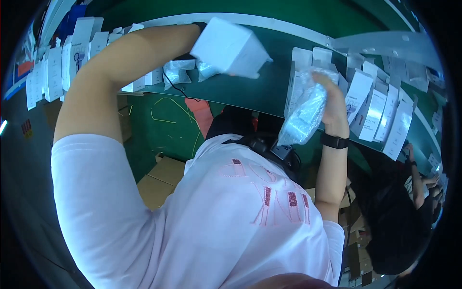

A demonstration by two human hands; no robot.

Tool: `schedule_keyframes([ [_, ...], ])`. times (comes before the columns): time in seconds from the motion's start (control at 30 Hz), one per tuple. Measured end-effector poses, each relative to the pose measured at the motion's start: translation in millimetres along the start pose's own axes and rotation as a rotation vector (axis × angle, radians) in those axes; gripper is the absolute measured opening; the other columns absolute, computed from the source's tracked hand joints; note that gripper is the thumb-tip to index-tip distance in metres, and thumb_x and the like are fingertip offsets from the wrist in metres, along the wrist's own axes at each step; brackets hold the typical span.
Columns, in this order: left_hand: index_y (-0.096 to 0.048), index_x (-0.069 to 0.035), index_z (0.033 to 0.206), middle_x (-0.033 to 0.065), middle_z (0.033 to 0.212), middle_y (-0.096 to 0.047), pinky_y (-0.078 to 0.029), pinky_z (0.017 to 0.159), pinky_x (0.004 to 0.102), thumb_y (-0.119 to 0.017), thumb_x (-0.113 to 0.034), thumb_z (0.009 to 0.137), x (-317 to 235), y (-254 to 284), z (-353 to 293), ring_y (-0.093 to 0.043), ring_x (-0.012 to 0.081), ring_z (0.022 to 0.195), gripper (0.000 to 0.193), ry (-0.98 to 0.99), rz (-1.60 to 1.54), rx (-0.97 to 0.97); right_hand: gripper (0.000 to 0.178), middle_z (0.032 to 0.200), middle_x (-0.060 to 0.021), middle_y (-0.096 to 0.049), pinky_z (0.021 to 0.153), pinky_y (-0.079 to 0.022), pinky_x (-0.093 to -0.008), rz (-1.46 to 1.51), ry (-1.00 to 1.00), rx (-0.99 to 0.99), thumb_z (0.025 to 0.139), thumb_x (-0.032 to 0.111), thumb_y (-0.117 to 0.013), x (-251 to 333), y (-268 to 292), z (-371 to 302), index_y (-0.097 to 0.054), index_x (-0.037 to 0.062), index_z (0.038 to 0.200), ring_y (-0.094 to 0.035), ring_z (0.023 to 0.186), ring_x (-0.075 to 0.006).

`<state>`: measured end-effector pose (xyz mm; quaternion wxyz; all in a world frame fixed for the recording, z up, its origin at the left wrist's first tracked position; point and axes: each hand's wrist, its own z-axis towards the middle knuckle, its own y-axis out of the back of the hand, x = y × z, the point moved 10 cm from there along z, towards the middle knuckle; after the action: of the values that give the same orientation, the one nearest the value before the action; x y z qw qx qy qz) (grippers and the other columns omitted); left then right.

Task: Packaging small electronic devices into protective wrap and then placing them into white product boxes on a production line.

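A white cardboard box [232, 48] is held up and tilted over the bench at the end of my left forearm [156, 44]. That hand is almost wholly hidden behind the box, which is slightly blurred. My right hand [335, 103], with a black band at the wrist, grips a bubble-wrapped package [305, 115] whose contents I cannot make out. The package hangs over the bench's near edge, in front of the upright boxes at right. Two more clear-wrapped pieces, among them a wrapped bundle [177, 74], lie on the bench below the white box.
Rows of white cartons stand at left [54, 72] and right [373, 113] on the dark green bench [236, 94]. A black cable [175, 86] hangs over its front edge. Brown cardboard [161, 178] lies on the floor. A person in black [397, 212] is at right.
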<state>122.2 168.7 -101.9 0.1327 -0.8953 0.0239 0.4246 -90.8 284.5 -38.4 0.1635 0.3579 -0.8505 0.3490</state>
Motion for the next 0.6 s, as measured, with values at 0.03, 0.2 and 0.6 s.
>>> schedule_keyframes([
  [0.03, -0.05, -0.009, 0.129, 0.0053, 0.121, -0.057, -0.049, 0.085, 0.0286, -0.05, -0.04, 0.095, -3.4, 3.3, -16.2, -0.06, 0.0133, 0.101, 0.046, 0.336, 0.063, -0.082, 0.026, 0.096, -0.0097, -0.065, 0.072, -0.052, -0.0319, 0.081, 0.019, -0.064, 0.085, 0.016, -0.063, 3.7, 12.8, -4.0, -0.062, 0.0015, 0.106, -0.063, 0.082, -0.0197],
  [0.2, -0.063, -0.011, 0.103, 0.0003, 0.086, -0.065, -0.049, 0.062, 0.028, -0.04, -0.036, 0.097, -38.5, 3.9, -76.0, -0.061, 0.0082, 0.073, 0.035, 0.397, -0.298, -0.507, 0.031, 0.105, -0.0121, -0.063, 0.083, -0.051, -0.037, 0.299, 0.374, -0.088, 0.09, 0.026, -0.06, 82.6, 5.3, -39.7, -0.057, 0.0045, 0.112, -0.061, 0.094, -0.0234],
  [0.6, -0.06, 0.006, 0.098, 0.0241, 0.082, -0.065, -0.048, 0.066, 0.0351, -0.032, -0.014, 0.091, -168.3, -83.6, -164.2, -0.063, 0.0311, 0.074, 0.036, -0.717, -0.275, -1.33, 0.034, 0.093, -0.0133, -0.064, 0.08, -0.051, -0.0369, -0.3, 0.946, 0.26, 0.092, 0.034, -0.054, 152.0, -216.5, -126.3, -0.058, 0.0027, 0.106, -0.064, 0.085, -0.0267],
])
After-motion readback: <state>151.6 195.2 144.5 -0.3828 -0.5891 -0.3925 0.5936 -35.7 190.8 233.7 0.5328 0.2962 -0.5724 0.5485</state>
